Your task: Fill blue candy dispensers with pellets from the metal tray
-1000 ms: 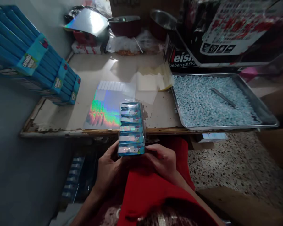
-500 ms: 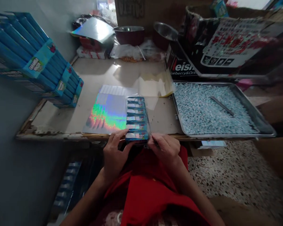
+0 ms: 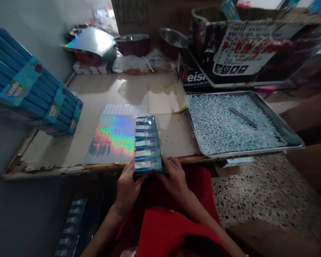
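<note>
A clear plastic-wrapped pack of small blue boxes [image 3: 147,144] lies at the table's front edge, its near end between my hands. My left hand [image 3: 128,185] grips the pack's near left corner, thumb at the front end. On the near right side, my right hand [image 3: 175,176] is closed against it, with the fingertips partly hidden beneath. Shiny holographic sheets [image 3: 113,137] lie flat at the left of the pack and partly under it. Beyond the pack is a yellowish paper [image 3: 166,98].
A metal tray [image 3: 203,151] of pale blue candies [image 3: 224,132] with a metal strip [image 3: 243,117] is at right. Blue display boxes [image 3: 29,82] are stacked at left. Behind stand metal bowls [image 3: 133,44] and a black carton [image 3: 246,57]. Similar packs [image 3: 72,221] sit below the table.
My right hand has gone from pinching the wrap's loose edge at the right to holding the pack's side. The view has shifted slightly.
</note>
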Motion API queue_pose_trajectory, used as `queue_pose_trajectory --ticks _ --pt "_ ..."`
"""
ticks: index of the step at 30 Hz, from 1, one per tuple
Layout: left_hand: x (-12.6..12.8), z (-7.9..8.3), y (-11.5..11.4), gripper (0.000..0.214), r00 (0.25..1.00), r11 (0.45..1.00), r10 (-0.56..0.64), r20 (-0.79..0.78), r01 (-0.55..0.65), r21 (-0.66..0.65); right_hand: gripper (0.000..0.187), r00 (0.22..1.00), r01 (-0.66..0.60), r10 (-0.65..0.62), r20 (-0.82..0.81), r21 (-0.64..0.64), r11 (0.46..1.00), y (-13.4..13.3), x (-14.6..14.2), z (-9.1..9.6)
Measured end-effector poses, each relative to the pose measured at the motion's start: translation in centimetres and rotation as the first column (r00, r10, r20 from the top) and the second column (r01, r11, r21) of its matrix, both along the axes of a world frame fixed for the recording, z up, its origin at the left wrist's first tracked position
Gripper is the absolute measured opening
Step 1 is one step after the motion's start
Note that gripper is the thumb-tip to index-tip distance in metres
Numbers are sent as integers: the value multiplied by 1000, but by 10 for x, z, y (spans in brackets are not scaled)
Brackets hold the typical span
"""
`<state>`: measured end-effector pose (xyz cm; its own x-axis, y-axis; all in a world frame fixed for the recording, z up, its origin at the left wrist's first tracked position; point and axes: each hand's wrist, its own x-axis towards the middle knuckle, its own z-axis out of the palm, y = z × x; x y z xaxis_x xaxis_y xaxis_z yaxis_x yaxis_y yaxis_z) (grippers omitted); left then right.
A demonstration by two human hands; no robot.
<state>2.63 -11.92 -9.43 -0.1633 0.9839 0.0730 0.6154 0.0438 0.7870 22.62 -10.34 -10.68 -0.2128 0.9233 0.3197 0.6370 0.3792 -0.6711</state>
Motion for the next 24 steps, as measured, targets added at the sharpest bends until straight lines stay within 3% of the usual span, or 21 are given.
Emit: queue_pose_trajectory --ticks 3,10,13,16,18,19,20,22,23,24 --pt "3 2 -1 39 1000 998 3 25 -2 -66 52 998 56 -57 21 2 998 0 -9 7" --pt "9 -3 -18 31 993 992 117 31 -116 -39 35 993 111 -108 -40 100 989 -11 -15 12" --pt "3 -3 -24 34 987 988 147 72 -144 -48 41 991 123 -117 -64 112 986 -14 -13 9" --pt "-29 16 -18 61 988 990 16 153 5 -137 58 995 81 -83 -53 -30 996 -16 -2 20" --pt "-58 41 2 69 975 986 -111 194 133 -105 75 988 54 -76 -134 -162 985 -18 12 36" --pt "-69 56 19 56 976 987 -145 162 153 -41 76 973 46 -92 -213 -209 977 -17 18 46" --pt "-77 71 41 42 995 995 -79 62 74 71 69 946 58 -130 -298 -239 969 -13 24 56" --pt "-76 93 98 31 996 955 58 -68 -35 293 43 879 131 -235 -415 -262 956 5 30 71" --pt "-69 99 129 31 993 924 9 -118 37 381 35 857 169 -272 -438 -259 951 19 29 74" --pt "-58 101 159 35 976 888 -118 -185 187 421 32 847 184 -282 -450 -250 951 37 27 75"
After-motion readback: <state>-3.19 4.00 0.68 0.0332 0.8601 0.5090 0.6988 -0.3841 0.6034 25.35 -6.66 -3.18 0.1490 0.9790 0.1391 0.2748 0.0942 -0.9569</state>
